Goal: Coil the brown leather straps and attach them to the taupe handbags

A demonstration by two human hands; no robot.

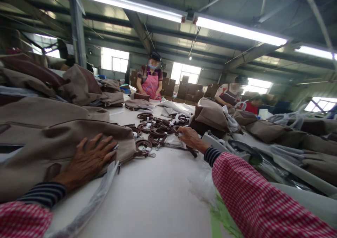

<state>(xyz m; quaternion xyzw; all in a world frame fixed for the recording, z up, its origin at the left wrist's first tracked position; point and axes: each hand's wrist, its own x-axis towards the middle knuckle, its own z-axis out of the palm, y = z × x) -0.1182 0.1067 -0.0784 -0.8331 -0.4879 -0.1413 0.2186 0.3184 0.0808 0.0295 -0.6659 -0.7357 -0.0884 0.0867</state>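
Observation:
My left hand [91, 159] lies flat, fingers spread, on a taupe fabric bag [60, 136] on the left of the table. By its edge, a plastic-wrapped strip [96, 204] trails toward me over the tabletop. Stretched out past the middle, my right hand [191, 137] has its fingers curled at a coiled brown strap [175, 128] with a white wrap. That strap is at the right edge of a heap of similar coiled straps [155, 137] with metal clips. My right fingertips are partly hidden.
More taupe bags [81, 83] are piled at the left, and others [271, 129] at the right. Clear plastic [202, 185] and green sheeting [223, 213] lie under my right arm. Across the white table [152, 203], a person in a pink apron [151, 81] stands; another [230, 94] is right.

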